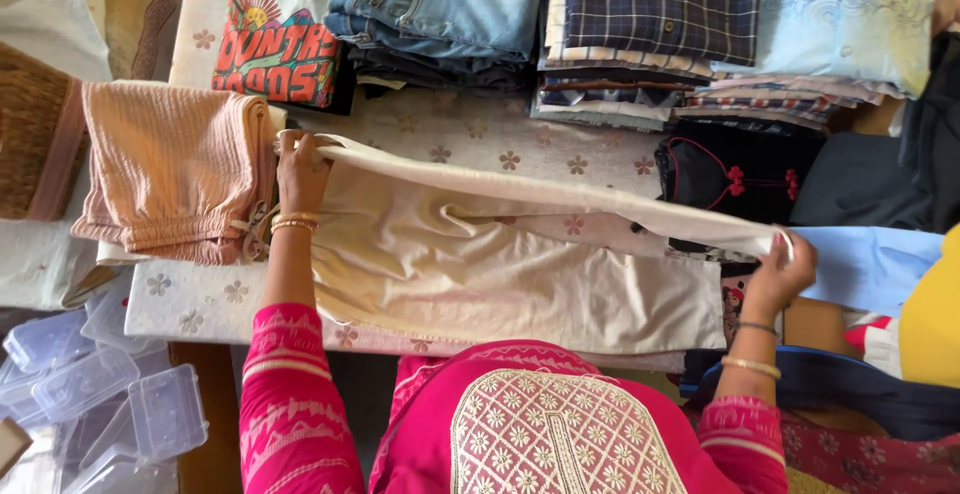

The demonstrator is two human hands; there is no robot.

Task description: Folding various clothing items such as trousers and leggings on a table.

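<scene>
We hold a cream garment (500, 264) stretched across the middle of the flower-printed cloth (480, 139) covering the surface. Our left hand (300, 176) pinches its upper fold near the cloth's left side, and our right hand (785, 269) is clamped on the other end at the right edge. The garment's near hem disappears behind our pink tunic (540, 424).

A folded peach garment (175, 169) lies just beside the left hand. Along the far edge sit folded jeans (440, 14) and checked shirts (650, 24), cut off at the top. Clear plastic boxes (100, 394), possibly on a lower level, crowd the near left corner.
</scene>
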